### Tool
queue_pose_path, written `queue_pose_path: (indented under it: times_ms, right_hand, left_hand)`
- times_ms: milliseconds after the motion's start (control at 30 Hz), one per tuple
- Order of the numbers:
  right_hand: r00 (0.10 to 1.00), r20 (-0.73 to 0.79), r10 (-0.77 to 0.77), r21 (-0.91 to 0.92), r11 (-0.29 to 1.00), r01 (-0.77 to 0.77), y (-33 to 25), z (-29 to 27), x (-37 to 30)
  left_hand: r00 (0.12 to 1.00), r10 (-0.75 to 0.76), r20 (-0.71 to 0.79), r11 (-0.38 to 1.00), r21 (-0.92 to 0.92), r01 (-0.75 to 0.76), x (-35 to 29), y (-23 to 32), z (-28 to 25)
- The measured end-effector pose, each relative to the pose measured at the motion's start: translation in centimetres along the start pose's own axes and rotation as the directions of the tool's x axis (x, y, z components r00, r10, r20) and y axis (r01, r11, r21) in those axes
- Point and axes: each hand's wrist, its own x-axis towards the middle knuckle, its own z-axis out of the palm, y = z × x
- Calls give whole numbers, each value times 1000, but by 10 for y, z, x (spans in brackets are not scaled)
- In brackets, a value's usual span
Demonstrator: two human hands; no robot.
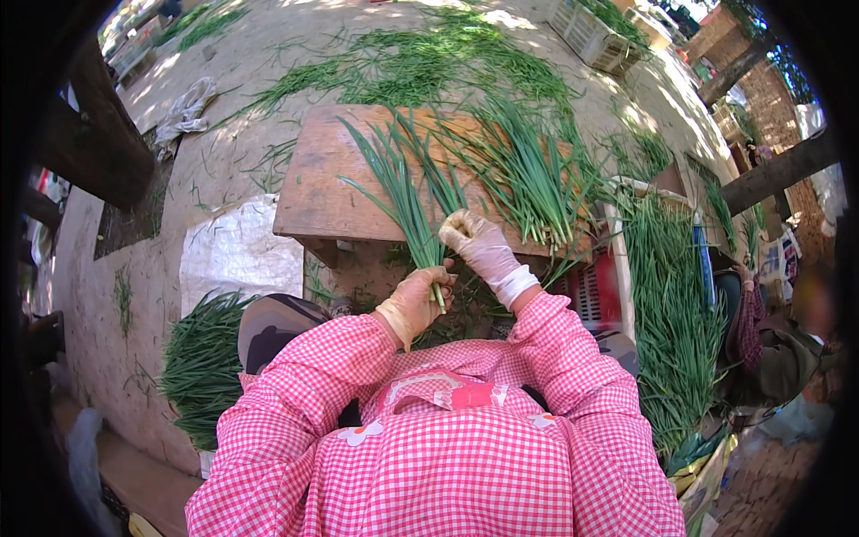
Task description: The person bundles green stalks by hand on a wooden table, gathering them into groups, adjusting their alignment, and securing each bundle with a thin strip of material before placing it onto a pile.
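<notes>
My left hand [417, 300], in a thin pale glove, is closed round the lower stems of a small bunch of garlic chives [404, 201]. Its leaves fan up over the wooden table, and the cut ends poke out below my fingers. Just to the right, my gloved right hand [472, 240] has its fingers curled together in a pinch. A few chive leaves [440, 183] run up to those fingertips; whether they are gripped or lie behind is hidden. On the table's right part rests a larger loose pile of chives [528, 174], stems toward me.
The low wooden table [318, 170] stands ahead. A long heap of chives [667, 313] fills the right side beside a red crate [599, 291]; another heap [206, 362] lies left. Chives litter the floor [429, 58] beyond. A person [774, 353] sits at far right.
</notes>
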Motion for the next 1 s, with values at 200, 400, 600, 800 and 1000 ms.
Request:
queue_pose_path:
  times_ms: [200, 400, 600, 800, 1000]
  right_hand:
    - [993, -72, 97, 716, 698, -17, -18, -76, -33]
    - [787, 185, 589, -262, 801, -538, 34, -61, -71]
    - [930, 275, 246, 66, 960, -273, 60, 26, -57]
    - [797, 495, 346, -335, 922, -192, -11, -36, -62]
    - [850, -520, 85, -718, 496, -489, 52, -109, -26]
  left_hand:
    - [998, 62, 4, 998, -1, -62, 3, 0, -9]
    - [981, 168, -96, 979, 132, -155, 7, 5, -13]
    - [987, 104, 121, 992, 60, -112, 18, 4, -16]
    - [992, 121, 29, 990, 64, -123, 13, 8, -7]
    - [970, 237, 49, 971, 19, -238, -1, 25, 8]
